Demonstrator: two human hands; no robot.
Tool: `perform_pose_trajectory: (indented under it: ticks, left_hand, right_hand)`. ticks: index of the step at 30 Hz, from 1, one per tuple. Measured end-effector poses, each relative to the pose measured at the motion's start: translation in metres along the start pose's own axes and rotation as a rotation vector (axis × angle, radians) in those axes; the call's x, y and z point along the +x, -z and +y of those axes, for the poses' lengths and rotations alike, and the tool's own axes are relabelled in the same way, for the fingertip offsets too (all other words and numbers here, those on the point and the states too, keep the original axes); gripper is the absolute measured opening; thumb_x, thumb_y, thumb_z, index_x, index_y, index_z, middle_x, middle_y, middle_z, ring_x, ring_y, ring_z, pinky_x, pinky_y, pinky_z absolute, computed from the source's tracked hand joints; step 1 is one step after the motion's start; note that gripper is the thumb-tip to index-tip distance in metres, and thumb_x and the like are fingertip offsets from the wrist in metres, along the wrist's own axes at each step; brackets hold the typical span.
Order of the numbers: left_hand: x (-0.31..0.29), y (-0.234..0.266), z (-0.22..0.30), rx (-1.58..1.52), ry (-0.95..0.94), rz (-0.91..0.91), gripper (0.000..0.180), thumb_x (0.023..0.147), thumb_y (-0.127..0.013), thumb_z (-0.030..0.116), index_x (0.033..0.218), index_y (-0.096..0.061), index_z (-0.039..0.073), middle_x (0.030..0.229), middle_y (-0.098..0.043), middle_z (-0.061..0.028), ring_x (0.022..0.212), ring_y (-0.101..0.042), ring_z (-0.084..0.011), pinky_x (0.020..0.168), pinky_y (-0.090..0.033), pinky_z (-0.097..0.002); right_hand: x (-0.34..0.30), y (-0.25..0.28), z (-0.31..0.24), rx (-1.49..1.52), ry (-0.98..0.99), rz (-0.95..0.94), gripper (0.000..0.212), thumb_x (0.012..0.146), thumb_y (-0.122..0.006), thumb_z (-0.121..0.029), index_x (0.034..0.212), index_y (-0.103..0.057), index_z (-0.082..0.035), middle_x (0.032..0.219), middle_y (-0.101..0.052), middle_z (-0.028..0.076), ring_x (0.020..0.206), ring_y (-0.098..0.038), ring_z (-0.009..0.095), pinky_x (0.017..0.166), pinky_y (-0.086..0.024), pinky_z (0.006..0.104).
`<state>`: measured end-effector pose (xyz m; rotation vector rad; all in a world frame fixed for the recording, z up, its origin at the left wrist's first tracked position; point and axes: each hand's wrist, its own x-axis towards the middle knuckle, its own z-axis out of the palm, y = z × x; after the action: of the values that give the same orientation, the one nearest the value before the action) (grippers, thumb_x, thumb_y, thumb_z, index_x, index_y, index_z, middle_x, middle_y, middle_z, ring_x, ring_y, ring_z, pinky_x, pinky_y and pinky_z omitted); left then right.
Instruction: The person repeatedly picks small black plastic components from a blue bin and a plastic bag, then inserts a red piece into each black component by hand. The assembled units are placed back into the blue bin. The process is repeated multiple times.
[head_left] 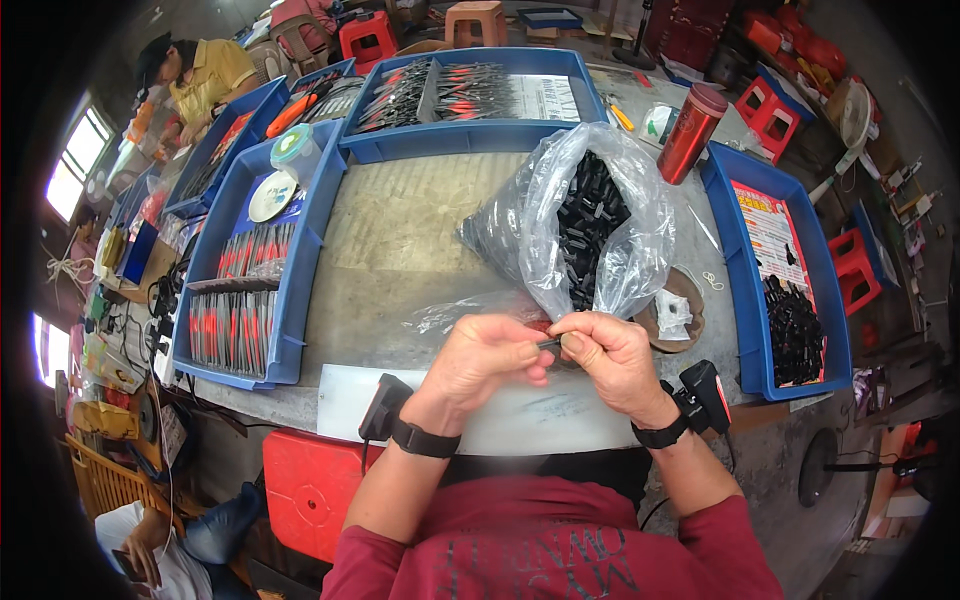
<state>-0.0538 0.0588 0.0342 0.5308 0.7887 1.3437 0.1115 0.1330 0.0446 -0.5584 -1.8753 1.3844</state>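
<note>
- The left hand [487, 352] and right hand [608, 355] meet just in front of the bag's mouth, thumbs and forefingers of both pinched on a small dark piece [549, 344]; the fingers hide most of it.
- The clear plastic bag [645, 255] gapes open, its film creased and glossy, full of small, oblong black parts [590, 215].
- The left blue tray [235, 380] carries two rows of flat grey-and-red pieces [232, 325], packed on edge with a divider between; behind them sit a white dish [272, 196] and a clear tub [294, 148].
- The far blue tray [450, 145] has slim dark-and-red pieces [470, 88] in two groups, beside a printed sheet.
- The right blue tray [800, 390] holds a loose heap of black pieces [793, 335] on red-and-white printed paper.
- A glossy red tumbler [693, 133] stands behind the bag, near the right blue tray.
- A round brown dish [688, 343] with a crumpled white scrap [673, 315] lies just beside the right hand.
- Beneath the wrists, a smooth white board [345, 400] covers the worn table's near edge.
</note>
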Motion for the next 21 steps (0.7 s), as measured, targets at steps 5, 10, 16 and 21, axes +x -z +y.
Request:
perform_pose_trajectory:
  ticks: [5,10,16,21]
  left_hand:
    - [0.001,0.002,0.001,-0.025,0.021,-0.048,0.014,0.073,-0.065,0.002,0.085,-0.061,-0.002,0.077,-0.062,-0.0189,0.062,-0.063,-0.0218,0.06,-0.055,-0.0375]
    - [0.002,0.001,0.0,-0.088,0.061,-0.056,0.013,0.072,-0.065,0.001,0.084,-0.061,-0.002,0.076,-0.062,-0.0187,0.062,-0.063,-0.0216,0.058,-0.055,-0.0368]
    - [0.001,-0.002,-0.002,-0.089,-0.004,-0.078,0.011,0.072,-0.064,0.0,0.083,-0.061,-0.002,0.075,-0.062,-0.0187,0.063,-0.063,-0.0219,0.058,-0.055,-0.0371]
    - [0.001,-0.009,-0.002,0.091,-0.113,-0.019,0.009,0.073,-0.062,-0.001,0.082,-0.061,-0.002,0.076,-0.062,-0.0174,0.064,-0.063,-0.022,0.058,-0.055,-0.0372]
  right_hand:
    - [0.002,0.004,-0.005,-0.031,0.028,-0.045,0.011,0.083,-0.055,-0.005,0.089,-0.061,0.0,0.074,-0.058,0.003,0.064,-0.05,0.007,0.057,-0.042,0.0204]
    - [0.002,0.006,-0.005,-0.019,-0.008,-0.062,0.012,0.083,-0.055,-0.007,0.09,-0.061,0.0,0.075,-0.058,0.002,0.065,-0.051,0.006,0.058,-0.042,0.0199]
    - [-0.001,0.004,-0.004,0.179,-0.115,-0.055,0.016,0.085,-0.055,-0.012,0.092,-0.061,0.001,0.074,-0.058,0.001,0.066,-0.051,0.006,0.06,-0.042,0.0189]
    - [0.002,0.008,-0.005,0.273,-0.243,-0.068,0.015,0.085,-0.053,-0.01,0.092,-0.06,0.002,0.079,-0.059,0.002,0.071,-0.052,0.006,0.063,-0.043,0.0198]
